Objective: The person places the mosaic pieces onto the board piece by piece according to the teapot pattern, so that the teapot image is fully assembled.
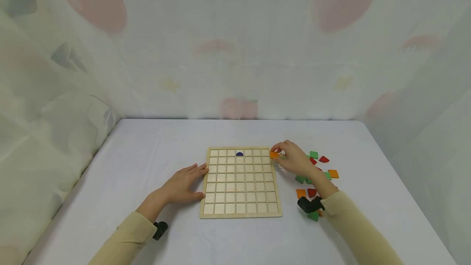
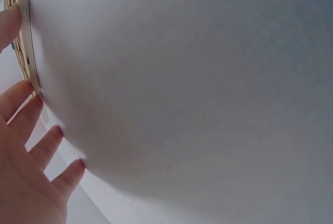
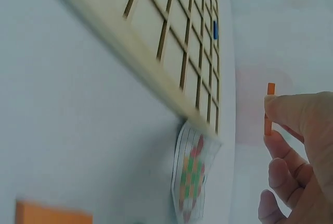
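Note:
A wooden grid board (image 1: pixel 235 177) with raised dividers lies on the white table. One dark blue half-round piece (image 1: pixel 239 154) sits in its top row. My left hand (image 1: pixel 185 183) rests with fingers spread at the board's left edge, thumb and fingertips right at the frame. Beyond the top right corner of the board, my right hand (image 1: pixel 294 159) pinches an orange square tile (image 3: pixel 269 110) between thumb and fingers, raised over the table. Under it lies a printed pattern card (image 3: pixel 192 174) with red, green and orange shapes, partly hidden by the hand in the head view.
Right of the board lie scattered pieces: an orange square (image 1: pixel 333 174), a red quarter-round piece (image 1: pixel 324 159), a green square (image 1: pixel 314 155) and several others, partly under my right forearm. A patterned white curtain (image 1: pixel 235 72) hangs behind the white table (image 1: pixel 165 142).

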Demonstrator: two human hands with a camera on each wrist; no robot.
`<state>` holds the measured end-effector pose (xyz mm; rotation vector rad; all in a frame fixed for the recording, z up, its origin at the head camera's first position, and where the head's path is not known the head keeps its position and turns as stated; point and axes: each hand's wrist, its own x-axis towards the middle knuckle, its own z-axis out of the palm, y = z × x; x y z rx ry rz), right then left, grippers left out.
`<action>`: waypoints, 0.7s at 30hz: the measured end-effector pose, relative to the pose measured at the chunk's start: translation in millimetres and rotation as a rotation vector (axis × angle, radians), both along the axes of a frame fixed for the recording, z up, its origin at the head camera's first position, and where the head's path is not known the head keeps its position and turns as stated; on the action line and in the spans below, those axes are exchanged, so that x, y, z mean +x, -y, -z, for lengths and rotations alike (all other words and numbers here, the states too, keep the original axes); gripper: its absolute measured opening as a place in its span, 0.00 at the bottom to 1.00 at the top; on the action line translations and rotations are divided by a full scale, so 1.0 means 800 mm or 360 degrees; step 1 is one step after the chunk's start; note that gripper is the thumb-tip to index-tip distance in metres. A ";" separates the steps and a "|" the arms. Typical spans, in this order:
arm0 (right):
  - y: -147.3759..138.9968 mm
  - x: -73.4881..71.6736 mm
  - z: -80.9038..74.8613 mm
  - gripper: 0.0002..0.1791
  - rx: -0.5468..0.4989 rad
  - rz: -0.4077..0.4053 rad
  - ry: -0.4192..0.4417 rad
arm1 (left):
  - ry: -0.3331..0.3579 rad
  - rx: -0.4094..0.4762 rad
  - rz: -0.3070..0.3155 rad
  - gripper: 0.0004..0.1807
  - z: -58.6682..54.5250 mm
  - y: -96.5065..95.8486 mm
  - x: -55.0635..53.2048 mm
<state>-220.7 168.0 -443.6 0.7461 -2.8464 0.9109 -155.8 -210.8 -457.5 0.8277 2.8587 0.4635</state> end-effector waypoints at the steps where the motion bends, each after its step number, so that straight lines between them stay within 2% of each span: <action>1: 0.005 -0.001 0.000 0.13 -0.0003 -0.0001 0.0006 | 0.0007 -0.0002 -0.0003 0.40 0.000 0.000 0.000; 12: 0.066 -0.008 0.013 0.14 -0.0005 0.0107 0.0111 | 0.0017 0.0017 -0.0010 0.40 0.000 0.001 0.000; 21: 0.098 -0.011 0.025 0.12 0.0062 0.0024 0.0076 | -0.0004 0.0030 -0.0003 0.40 -0.002 -0.001 0.001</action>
